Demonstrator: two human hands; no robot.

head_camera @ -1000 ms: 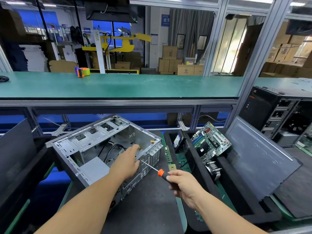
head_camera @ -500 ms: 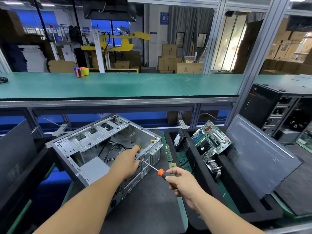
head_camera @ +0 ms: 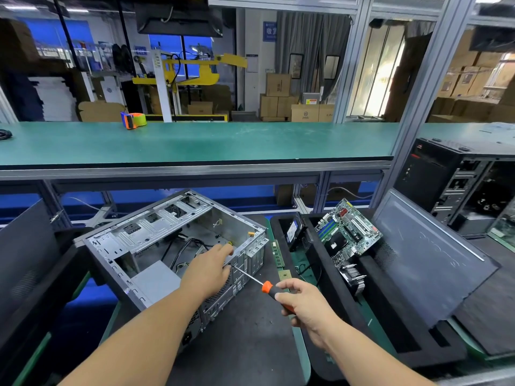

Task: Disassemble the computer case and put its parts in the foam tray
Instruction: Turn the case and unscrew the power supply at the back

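2 hands work nearest: the right hand [head_camera: 303,302] grips an orange-handled screwdriver [head_camera: 266,286], tip at the rear panel of the computer case [head_camera: 156,246]; the left hand [head_camera: 207,270] clamps the case's rim; likely unscrewing the power supply [head_camera: 156,280], needing steady turning; beyond, the foam tray [head_camera: 328,274] holds a motherboard [head_camera: 348,232].

Two computer cases [head_camera: 178,246] [head_camera: 457,185] — one screwdriver [head_camera: 260,285], one motherboard [head_camera: 349,232].

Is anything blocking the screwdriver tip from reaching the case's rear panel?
Nothing visible does. The screwdriver shaft runs unobstructed to the rear panel, its tip beside the left hand steadying the case.
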